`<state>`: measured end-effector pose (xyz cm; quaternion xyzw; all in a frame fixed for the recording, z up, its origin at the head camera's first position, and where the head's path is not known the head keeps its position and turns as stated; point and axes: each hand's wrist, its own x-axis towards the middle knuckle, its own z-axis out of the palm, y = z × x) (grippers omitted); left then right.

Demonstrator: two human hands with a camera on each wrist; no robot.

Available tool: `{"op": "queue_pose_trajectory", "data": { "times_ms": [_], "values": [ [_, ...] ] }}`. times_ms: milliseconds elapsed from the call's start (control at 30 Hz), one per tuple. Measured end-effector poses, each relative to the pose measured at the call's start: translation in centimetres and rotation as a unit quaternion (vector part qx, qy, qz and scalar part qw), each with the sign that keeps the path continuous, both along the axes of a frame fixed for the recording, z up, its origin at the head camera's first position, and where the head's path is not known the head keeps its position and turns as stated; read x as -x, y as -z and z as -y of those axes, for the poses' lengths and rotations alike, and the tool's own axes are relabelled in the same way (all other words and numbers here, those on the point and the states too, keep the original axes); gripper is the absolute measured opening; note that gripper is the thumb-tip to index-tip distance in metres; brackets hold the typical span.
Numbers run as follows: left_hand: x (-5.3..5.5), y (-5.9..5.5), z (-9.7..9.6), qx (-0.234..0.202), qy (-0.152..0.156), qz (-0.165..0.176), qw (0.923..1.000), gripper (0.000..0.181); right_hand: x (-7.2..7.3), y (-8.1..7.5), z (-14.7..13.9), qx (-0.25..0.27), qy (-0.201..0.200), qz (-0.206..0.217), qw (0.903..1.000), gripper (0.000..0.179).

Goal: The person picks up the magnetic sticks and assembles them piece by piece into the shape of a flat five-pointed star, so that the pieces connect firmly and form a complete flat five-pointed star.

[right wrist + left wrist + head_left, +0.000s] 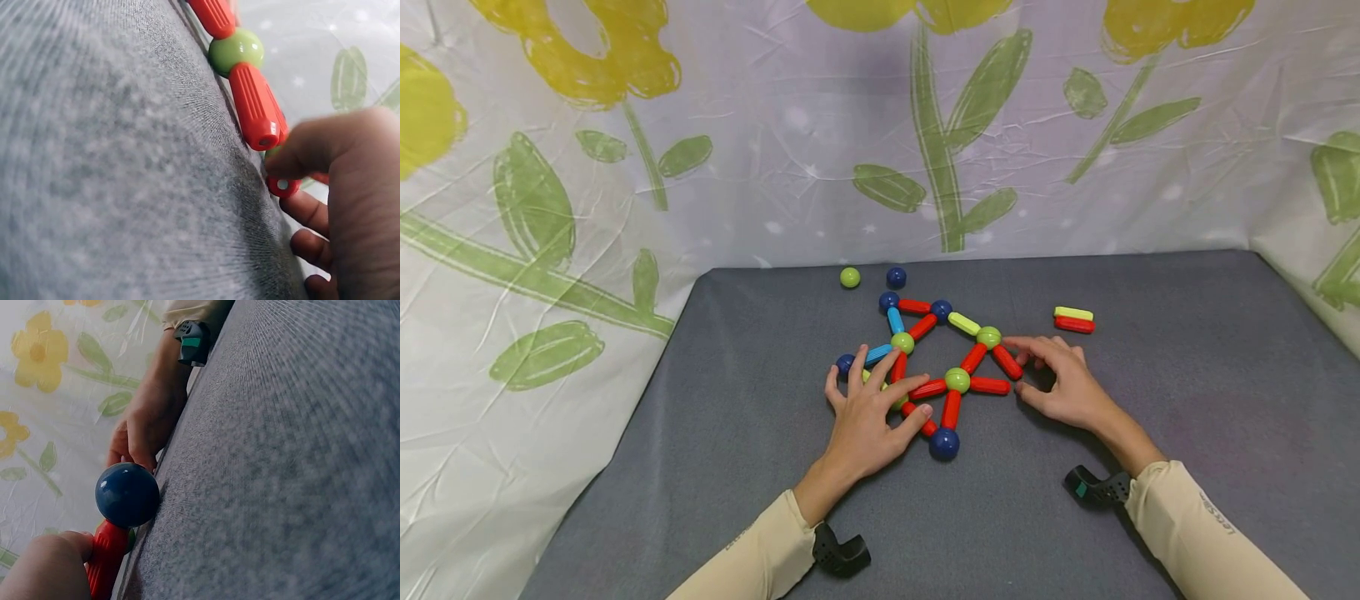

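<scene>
On the grey cloth lies a flat frame of magnetic rods and balls, with red rods, blue rods, yellow-green rods, green balls and dark blue balls. My left hand [867, 421] rests spread over its left side, hiding part of it. The left thumb touches a red magnetic rod [106, 559] beside the dark blue ball [127, 495] at the near corner. At the right side, my right hand [1063, 383] pinches a red magnetic rod [1007, 362] between thumb and index finger. That rod runs from a green ball [988, 337]; another red rod [990, 386] ends right by the thumb.
A loose green ball [850, 277] and a loose dark blue ball [897, 277] lie beyond the frame. To the right, a yellow-green rod [1073, 313] lies alongside a red rod [1074, 326]. A flower-printed curtain [805, 150] hangs behind the table [700, 500].
</scene>
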<state>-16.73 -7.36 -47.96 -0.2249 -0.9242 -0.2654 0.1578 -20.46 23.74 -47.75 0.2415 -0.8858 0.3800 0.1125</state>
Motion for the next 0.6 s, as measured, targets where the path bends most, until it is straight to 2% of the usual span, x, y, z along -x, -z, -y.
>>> {"op": "queue_pose_trajectory", "data": {
  "times_ms": [233,400,600],
  "values": [
    [-0.01,0.06,-0.03,-0.003,-0.005,-0.006,1.0000,0.040,-0.18,-0.09,0.29,-0.038,-0.010,-0.009,0.9992,0.066],
    [-0.06,0.03,-0.05,-0.003,-0.005,-0.006,1.0000,0.040,-0.24,0.09,0.65,-0.039,-0.006,-0.025,0.9989,0.060],
    [0.00,-0.01,-0.04,-0.001,-0.004,0.003,1.0000,0.040,-0.27,0.09,0.73,-0.034,-0.001,-0.017,0.9993,0.059]
  ]
}}
